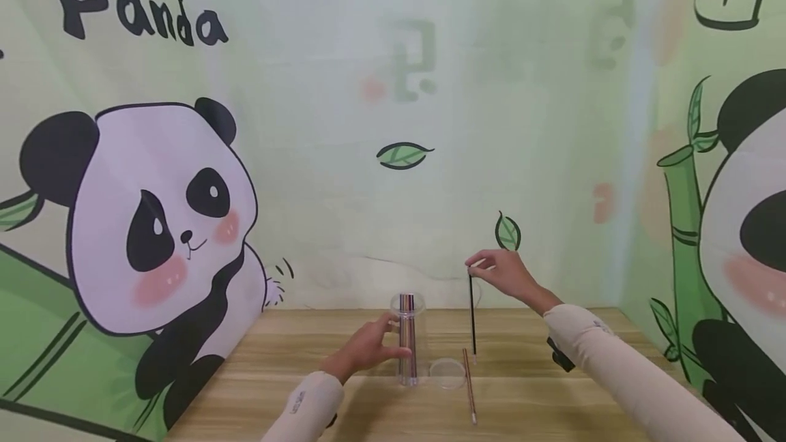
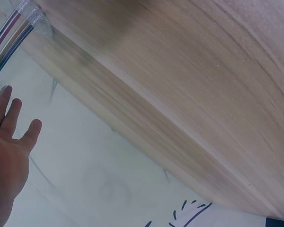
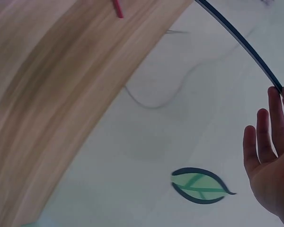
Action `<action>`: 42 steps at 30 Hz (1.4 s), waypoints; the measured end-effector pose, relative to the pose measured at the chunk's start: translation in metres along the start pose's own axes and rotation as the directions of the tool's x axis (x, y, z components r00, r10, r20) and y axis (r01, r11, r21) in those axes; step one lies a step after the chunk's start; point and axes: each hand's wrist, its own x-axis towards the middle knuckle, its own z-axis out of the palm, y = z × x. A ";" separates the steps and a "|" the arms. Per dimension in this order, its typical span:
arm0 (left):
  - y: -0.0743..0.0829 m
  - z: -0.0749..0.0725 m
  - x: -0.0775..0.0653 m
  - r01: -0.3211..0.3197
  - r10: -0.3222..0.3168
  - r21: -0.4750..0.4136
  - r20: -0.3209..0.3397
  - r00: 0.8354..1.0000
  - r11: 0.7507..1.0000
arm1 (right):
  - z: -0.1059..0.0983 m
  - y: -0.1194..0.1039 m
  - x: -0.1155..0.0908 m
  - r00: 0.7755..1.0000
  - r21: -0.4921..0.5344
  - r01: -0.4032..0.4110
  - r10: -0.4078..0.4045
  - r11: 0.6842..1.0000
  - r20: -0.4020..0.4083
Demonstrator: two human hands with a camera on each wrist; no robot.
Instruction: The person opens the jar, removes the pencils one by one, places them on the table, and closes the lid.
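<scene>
A clear cylindrical tube [image 1: 422, 346] stands upright on the table, with several pencils [image 1: 407, 340] inside it. My left hand [image 1: 365, 346] holds the tube from its left side, thumb in front; in the left wrist view its other fingers stick out, and part of the grip is out of frame. My right hand [image 1: 505, 273] pinches a dark pencil [image 1: 472, 316] by its upper end, so that it hangs nearly upright to the right of the tube. The right wrist view shows this pencil [image 3: 241, 40] between thumb and fingertip. Beneath it, a reddish-brown pencil [image 1: 469, 387] lies on the table.
A round clear lid [image 1: 447, 374] lies between the tube and the lying pencil. The wooden table [image 1: 245, 374] ends at a pale green backdrop [image 1: 344, 224] printed with pandas, bamboo and leaves.
</scene>
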 end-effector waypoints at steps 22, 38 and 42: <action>-0.005 -0.004 -0.004 0.029 -0.029 0.004 0.007 1.000 1.000 | 0.076 0.065 -0.047 0.990 0.071 -0.140 0.137 0.988 0.041; -0.005 0.001 0.000 0.007 -0.007 0.021 0.001 1.000 1.000 | 0.119 0.082 -0.068 0.989 0.065 -0.146 0.148 0.987 -0.016; -0.008 0.001 0.001 0.012 -0.012 0.035 0.001 1.000 0.999 | 0.124 0.076 -0.073 0.986 0.076 -0.168 0.169 0.983 -0.011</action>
